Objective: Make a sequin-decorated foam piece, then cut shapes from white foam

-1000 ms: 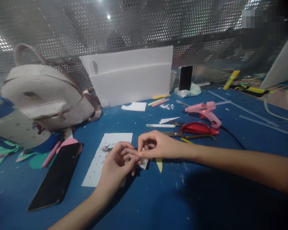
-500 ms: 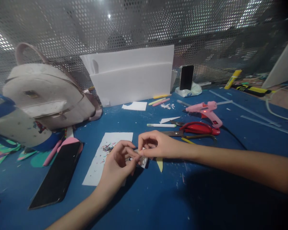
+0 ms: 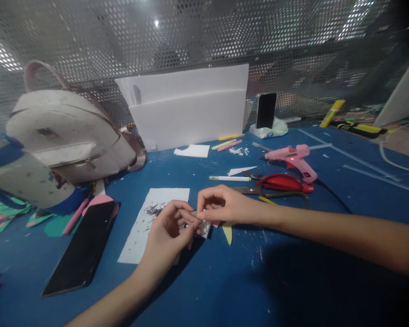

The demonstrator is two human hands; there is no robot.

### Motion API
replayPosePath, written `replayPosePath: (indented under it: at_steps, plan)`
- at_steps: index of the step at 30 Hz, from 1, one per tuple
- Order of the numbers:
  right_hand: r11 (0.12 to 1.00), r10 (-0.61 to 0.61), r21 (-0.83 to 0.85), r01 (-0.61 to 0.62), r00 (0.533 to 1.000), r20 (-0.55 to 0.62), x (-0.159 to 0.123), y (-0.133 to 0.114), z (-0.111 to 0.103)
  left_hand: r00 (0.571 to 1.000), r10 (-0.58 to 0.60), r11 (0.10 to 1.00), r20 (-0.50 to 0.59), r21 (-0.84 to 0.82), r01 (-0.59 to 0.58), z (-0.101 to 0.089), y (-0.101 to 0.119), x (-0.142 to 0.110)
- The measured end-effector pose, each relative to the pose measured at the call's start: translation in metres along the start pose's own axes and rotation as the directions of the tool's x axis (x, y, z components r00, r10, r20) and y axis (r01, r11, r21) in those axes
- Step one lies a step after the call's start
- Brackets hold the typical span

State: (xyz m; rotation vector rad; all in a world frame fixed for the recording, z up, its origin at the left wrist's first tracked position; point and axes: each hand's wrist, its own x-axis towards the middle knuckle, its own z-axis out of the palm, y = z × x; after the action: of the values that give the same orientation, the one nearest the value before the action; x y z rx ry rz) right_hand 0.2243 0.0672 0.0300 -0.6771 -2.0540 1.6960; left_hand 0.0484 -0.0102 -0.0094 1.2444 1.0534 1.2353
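My left hand (image 3: 172, 229) and my right hand (image 3: 221, 204) meet fingertip to fingertip over the blue table. Both are closed in a pinch around a small white piece (image 3: 205, 229), mostly hidden by the fingers, so I cannot tell its kind. Under and behind my left hand lies a white sheet of paper (image 3: 136, 240) bearing a small heap of multicoloured bits (image 3: 154, 210). A pale yellow pointed scrap (image 3: 227, 234) rests just below my right hand. Behind that hand are scissors (image 3: 243, 190) and red-handled pliers (image 3: 281, 182).
A pink glue gun (image 3: 295, 159) with a lit red light lies at the right. On the left are a black phone (image 3: 80, 250), a backpack (image 3: 61, 131) and a blue-and-white bottle (image 3: 30, 177). White boards (image 3: 187, 118) lean at the back near another phone (image 3: 266, 111).
The view has shifted very slightly. Both hands keep nearly the same pinching pose, with only a tiny movement of the fingertips.
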Motion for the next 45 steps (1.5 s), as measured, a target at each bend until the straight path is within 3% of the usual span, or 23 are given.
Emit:
replayPosePath:
  at_steps: [12,29,45]
  plan:
    - [0.970,-0.131,-0.215,0.114,0.989,-0.064,-0.003,0.000,0.003,0.997,-0.074,0.993,-0.021,0.085,0.076,-0.001,0.004,0.001]
    - [0.914,-0.242,-0.355,0.197,0.966,-0.086,-0.008,-0.001,0.005,0.999,-0.039,0.986,0.001,0.163,0.038,-0.005,0.001,0.002]
    - [0.990,0.016,-0.140,-0.029,0.996,-0.092,-0.002,-0.008,0.004,0.999,-0.052,0.990,-0.006,0.131,0.052,-0.006,0.000,0.001]
